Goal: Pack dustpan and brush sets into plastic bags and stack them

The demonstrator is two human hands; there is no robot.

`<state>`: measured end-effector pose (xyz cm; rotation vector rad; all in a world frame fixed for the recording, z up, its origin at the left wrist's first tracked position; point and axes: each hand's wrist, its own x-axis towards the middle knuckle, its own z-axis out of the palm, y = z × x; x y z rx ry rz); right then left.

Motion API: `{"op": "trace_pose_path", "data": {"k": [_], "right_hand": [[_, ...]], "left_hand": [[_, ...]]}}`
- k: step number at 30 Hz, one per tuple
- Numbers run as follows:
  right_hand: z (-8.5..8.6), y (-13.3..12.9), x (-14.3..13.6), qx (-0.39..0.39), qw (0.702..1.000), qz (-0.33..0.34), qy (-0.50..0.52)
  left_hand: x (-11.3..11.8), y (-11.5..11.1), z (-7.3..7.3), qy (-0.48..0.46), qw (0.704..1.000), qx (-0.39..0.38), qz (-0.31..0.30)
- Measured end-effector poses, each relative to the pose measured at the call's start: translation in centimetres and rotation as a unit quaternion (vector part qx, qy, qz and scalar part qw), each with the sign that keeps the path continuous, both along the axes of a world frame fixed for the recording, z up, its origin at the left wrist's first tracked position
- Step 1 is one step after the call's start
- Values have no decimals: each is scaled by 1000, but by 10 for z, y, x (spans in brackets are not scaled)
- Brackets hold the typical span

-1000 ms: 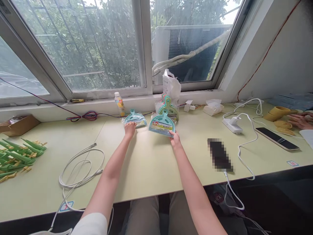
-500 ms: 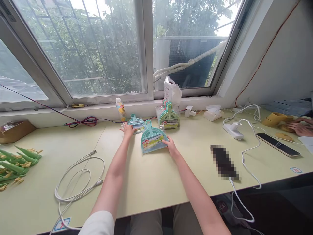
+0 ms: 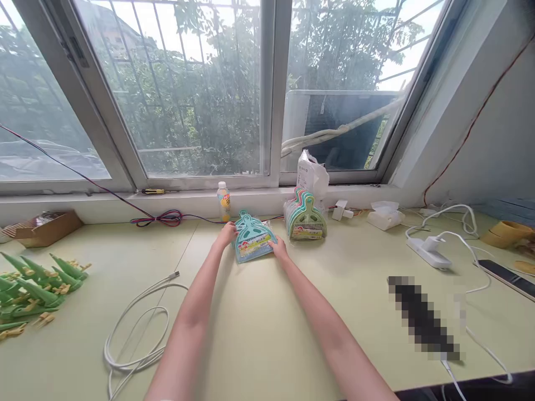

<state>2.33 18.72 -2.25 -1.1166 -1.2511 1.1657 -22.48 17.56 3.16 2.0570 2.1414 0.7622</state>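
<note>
Two blue-green dustpans in clear wrap, with printed labels, stand one against the other near the back of the table. The front dustpan shows its label and tilts back; of the rear dustpan mostly the handle shows above it. My left hand closes around the left side of the pair, its fingertips partly hidden behind. At the lower right edge my right hand grips the front dustpan, thumb on its face. To the right stands a row of wrapped dustpans in several colours, the nearest one olive green.
A drink bottle and a bundle of wires lie behind my hands. Left are green plastic pieces, a cardboard box and a coiled white cable. A power strip and a blurred dark object are to the right.
The front dustpan has moved back and left against the other one. My left hand has gone from lying over the rear dustpan to holding the pair's left side. The view has shifted.
</note>
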Motion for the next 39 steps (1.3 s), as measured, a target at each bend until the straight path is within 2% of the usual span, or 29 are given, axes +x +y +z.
{"op": "trace_pose_path", "data": {"k": [3, 5, 10, 15, 20, 22, 24, 26, 29, 30, 33, 35, 37, 39], "right_hand": [[1, 11, -16, -2, 996, -40, -77], [3, 16, -26, 5, 995, -58, -86], [10, 24, -45, 23, 976, -120, -183], [12, 30, -50, 10, 968, -90, -235], [11, 29, -49, 7, 962, -71, -262], [11, 28, -49, 12, 962, -72, -261], [10, 28, -49, 22, 960, -71, -270], [11, 30, -48, 28, 954, -65, -291], [12, 33, -49, 24, 946, -57, -319], [12, 32, -50, 24, 944, -56, -323], [10, 21, -52, 45, 948, -68, -308], [10, 8, -47, 107, 951, -94, -276], [12, -1, -27, 187, 942, -134, -244], [21, 2, 10, 219, 927, -198, -233]], "left_hand": [[-7, -5, -6, -17, 999, 31, 9], [-9, -9, -11, -26, 998, 49, 26], [-1, -26, -34, -53, 992, 83, 75], [11, -32, -56, -7, 993, 113, 45], [11, -20, -60, -79, 980, 166, 71], [21, -14, -59, -78, 973, 183, 120], [39, -11, -57, -39, 961, 215, 166], [60, -9, -54, 29, 967, 212, 135], [80, -8, -50, 96, 989, 112, 2], [81, -7, -49, 101, 990, 91, -22], [75, -3, -50, 95, 989, 109, -34], [69, 0, -51, 93, 987, 131, -32], [67, 1, -51, 95, 986, 133, -27], [71, 2, -50, 98, 986, 130, -26]]}}
